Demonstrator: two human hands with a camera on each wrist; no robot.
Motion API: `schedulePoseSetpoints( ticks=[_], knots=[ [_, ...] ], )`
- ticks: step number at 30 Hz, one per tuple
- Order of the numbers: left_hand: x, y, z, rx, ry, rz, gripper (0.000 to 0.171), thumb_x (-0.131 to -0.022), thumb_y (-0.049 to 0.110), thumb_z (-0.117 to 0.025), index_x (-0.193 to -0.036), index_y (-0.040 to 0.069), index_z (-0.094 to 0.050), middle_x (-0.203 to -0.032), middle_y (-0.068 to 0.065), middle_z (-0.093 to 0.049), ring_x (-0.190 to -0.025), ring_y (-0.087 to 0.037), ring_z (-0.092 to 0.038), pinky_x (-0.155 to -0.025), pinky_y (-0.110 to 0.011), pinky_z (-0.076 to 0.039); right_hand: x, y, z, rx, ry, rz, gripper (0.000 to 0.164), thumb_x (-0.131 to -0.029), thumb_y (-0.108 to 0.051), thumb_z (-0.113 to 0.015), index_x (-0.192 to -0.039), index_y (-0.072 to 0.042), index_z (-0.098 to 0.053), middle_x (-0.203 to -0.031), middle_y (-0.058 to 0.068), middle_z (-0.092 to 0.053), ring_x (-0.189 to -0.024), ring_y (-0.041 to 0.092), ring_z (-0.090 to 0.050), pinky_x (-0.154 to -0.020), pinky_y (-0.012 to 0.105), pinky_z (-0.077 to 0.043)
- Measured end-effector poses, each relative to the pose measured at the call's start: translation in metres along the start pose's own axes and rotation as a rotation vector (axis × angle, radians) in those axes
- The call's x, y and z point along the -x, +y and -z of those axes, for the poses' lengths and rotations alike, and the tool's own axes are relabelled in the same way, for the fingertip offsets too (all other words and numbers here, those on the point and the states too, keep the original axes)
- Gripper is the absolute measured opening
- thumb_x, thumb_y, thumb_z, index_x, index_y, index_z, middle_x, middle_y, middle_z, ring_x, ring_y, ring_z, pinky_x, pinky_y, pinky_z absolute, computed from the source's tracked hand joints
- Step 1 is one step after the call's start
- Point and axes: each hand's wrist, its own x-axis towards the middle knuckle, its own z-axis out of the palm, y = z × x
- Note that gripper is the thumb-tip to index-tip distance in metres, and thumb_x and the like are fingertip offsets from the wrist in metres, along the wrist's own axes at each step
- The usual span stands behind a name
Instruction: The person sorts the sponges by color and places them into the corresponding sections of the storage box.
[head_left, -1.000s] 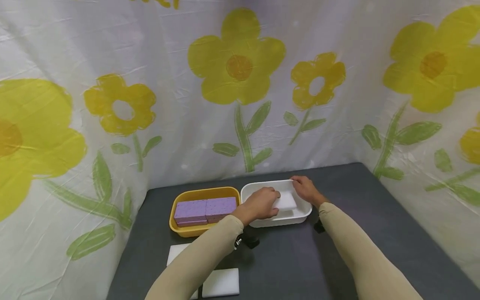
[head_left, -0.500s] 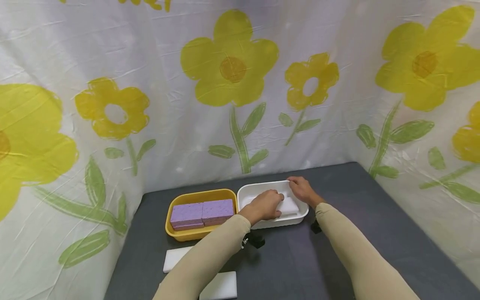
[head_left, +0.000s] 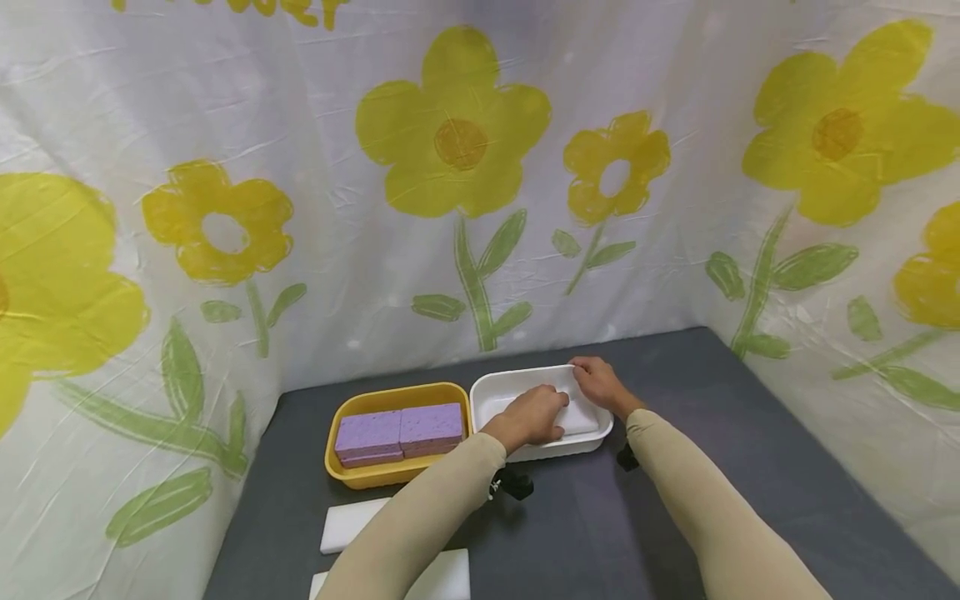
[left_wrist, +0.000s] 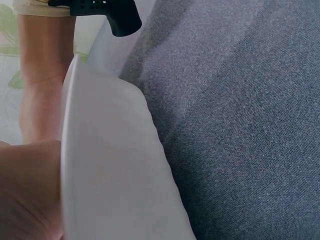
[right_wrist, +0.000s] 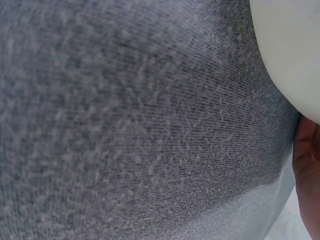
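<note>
My left hand (head_left: pixel 534 415) reaches into a white plastic tray (head_left: pixel 501 390) and grips the left end of a white sponge block (head_left: pixel 582 417), thumb on the near side. The block lies low in the tray's right half. At the tray's far right corner, my right hand (head_left: pixel 600 385) holds the rim. The right wrist view has that hand's fingers (right_wrist: pixel 306 172) under the tray's curved edge (right_wrist: pixel 295 50). In the left wrist view the tray's outer wall (left_wrist: pixel 115 150) hides most of the left hand (left_wrist: pixel 27 190).
Left of the white tray, and close against it, stands a yellow tray (head_left: pixel 334 463) with stacked purple sponges (head_left: pixel 367 435). Several white blocks (head_left: pixel 354 523) lie nearer on the dark grey table (head_left: pixel 585 517), partly behind my left sleeve (head_left: pixel 416 517). A flowered curtain (head_left: pixel 337 333) hangs behind.
My left hand has shifted rightward and nearer inside the tray, bringing the white sponge block toward the near right corner. My right hand stays at the rim. The head view has turned slightly.
</note>
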Motion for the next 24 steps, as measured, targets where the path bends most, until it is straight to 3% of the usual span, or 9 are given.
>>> schedulePoseSetpoints(
  ticks=[3, 4, 8, 14, 17, 24],
  knots=[
    [-0.003, -0.001, -0.008, -0.014, 0.008, -0.010, 0.044, -0.094, 0.044, -0.083, -0.126, 0.016, -0.072, -0.109, -0.002, -0.073, -0.098, -0.017, -0.068, -0.085, -0.035, -0.056, -0.001, 0.001, -0.002, 0.000, 0.005, -0.004, 0.035, -0.108, -0.011, -0.045, -0.118, -0.001, -0.077, -0.111, 0.019, -0.077, -0.097, 0.029, -0.068, -0.080, 0.038, -0.052],
    [-0.002, 0.001, -0.004, -0.003, -0.013, 0.002, 0.043, -0.094, 0.042, -0.084, -0.127, 0.017, -0.072, -0.110, -0.002, -0.073, -0.099, -0.016, -0.068, -0.086, -0.034, -0.057, -0.002, 0.001, -0.002, -0.004, 0.006, -0.006, 0.035, -0.108, -0.011, -0.045, -0.118, -0.001, -0.077, -0.111, 0.019, -0.077, -0.097, 0.029, -0.068, -0.080, 0.038, -0.052],
    [-0.011, -0.005, -0.022, 0.024, 0.000, 0.015, 0.046, -0.094, 0.044, -0.084, -0.131, 0.018, -0.072, -0.114, -0.002, -0.074, -0.102, -0.016, -0.068, -0.089, -0.034, -0.057, -0.001, 0.002, 0.000, -0.017, 0.005, -0.001, 0.036, -0.107, -0.012, -0.044, -0.119, 0.000, -0.076, -0.110, 0.019, -0.076, -0.095, 0.029, -0.067, -0.079, 0.038, -0.053],
    [0.004, 0.008, 0.004, 0.007, 0.006, 0.038, 0.042, -0.095, 0.037, -0.084, -0.129, 0.016, -0.073, -0.115, -0.002, -0.073, -0.101, -0.016, -0.069, -0.084, -0.038, -0.059, 0.000, 0.001, 0.001, -0.005, 0.017, 0.024, 0.038, -0.105, -0.013, -0.042, -0.117, 0.000, -0.076, -0.107, 0.019, -0.076, -0.092, 0.028, -0.067, -0.078, 0.041, -0.054],
    [0.018, 0.020, 0.027, -0.014, 0.007, 0.060, 0.042, -0.096, 0.037, -0.083, -0.131, 0.015, -0.073, -0.119, -0.004, -0.074, -0.106, -0.019, -0.071, -0.085, -0.039, -0.061, 0.000, -0.001, 0.001, -0.005, 0.008, 0.012, 0.038, -0.106, -0.012, -0.043, -0.119, 0.000, -0.076, -0.111, 0.020, -0.077, -0.095, 0.030, -0.067, -0.080, 0.040, -0.053],
    [0.032, 0.028, 0.048, -0.065, 0.066, 0.032, 0.043, -0.100, 0.039, -0.079, -0.136, 0.017, -0.073, -0.127, -0.003, -0.074, -0.112, -0.023, -0.072, -0.090, -0.037, -0.062, -0.001, 0.001, 0.001, 0.015, -0.011, -0.002, 0.035, -0.111, -0.010, -0.044, -0.120, 0.000, -0.076, -0.111, 0.019, -0.076, -0.094, 0.029, -0.066, -0.079, 0.038, -0.051]
  ],
)
